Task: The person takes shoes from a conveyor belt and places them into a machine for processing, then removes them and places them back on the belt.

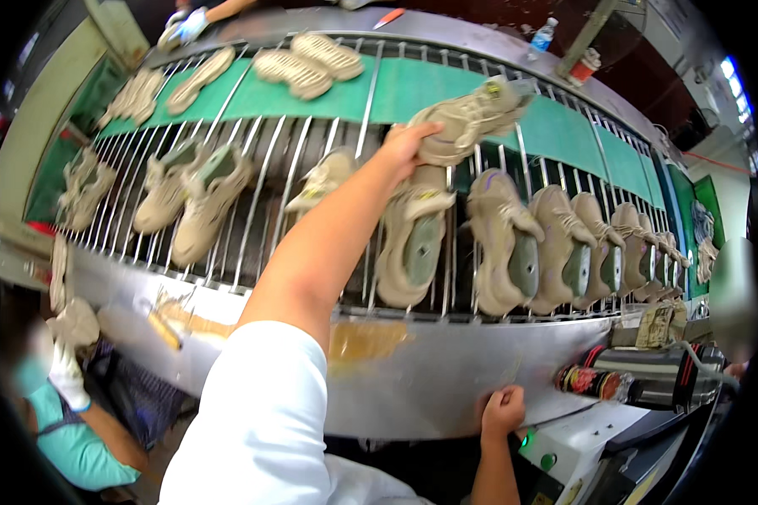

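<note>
Left grip (404,145), yours: closed around one end of a beige lace-up shoe (472,122), held tilted above the metal-bar rack (259,202). Right grip (504,410), yours: curled into a fist at the near edge of the steel desk (446,379), near a dark-labelled bottle (594,383); you cannot tell whether it contains anything. Right of your left forearm: a row of beige shoes (552,240), openings toward the right. Left: two similar shoes (202,223), side by side. Far side: beige soles (290,71) over a green strip (400,88).
</note>
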The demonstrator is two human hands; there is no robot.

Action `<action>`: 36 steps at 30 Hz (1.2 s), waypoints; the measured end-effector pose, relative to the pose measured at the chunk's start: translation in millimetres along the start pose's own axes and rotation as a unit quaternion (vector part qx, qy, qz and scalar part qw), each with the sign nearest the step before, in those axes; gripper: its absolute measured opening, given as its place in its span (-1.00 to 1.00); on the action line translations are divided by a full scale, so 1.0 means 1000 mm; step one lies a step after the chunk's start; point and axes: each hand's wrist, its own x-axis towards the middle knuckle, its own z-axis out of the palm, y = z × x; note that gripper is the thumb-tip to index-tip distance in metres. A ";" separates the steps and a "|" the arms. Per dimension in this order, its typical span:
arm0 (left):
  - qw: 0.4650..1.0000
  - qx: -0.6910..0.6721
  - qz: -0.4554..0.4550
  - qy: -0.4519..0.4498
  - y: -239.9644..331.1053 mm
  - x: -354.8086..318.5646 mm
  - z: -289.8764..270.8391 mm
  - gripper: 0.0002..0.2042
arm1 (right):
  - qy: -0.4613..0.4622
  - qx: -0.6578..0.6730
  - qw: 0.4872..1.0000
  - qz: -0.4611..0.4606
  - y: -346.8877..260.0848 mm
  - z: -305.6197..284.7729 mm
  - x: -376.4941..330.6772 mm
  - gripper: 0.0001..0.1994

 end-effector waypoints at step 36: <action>0.820 0.389 -0.150 -0.392 -0.282 -0.472 0.173 -0.71 | 0.057 0.790 0.583 0.181 0.193 -0.280 -0.268 -0.13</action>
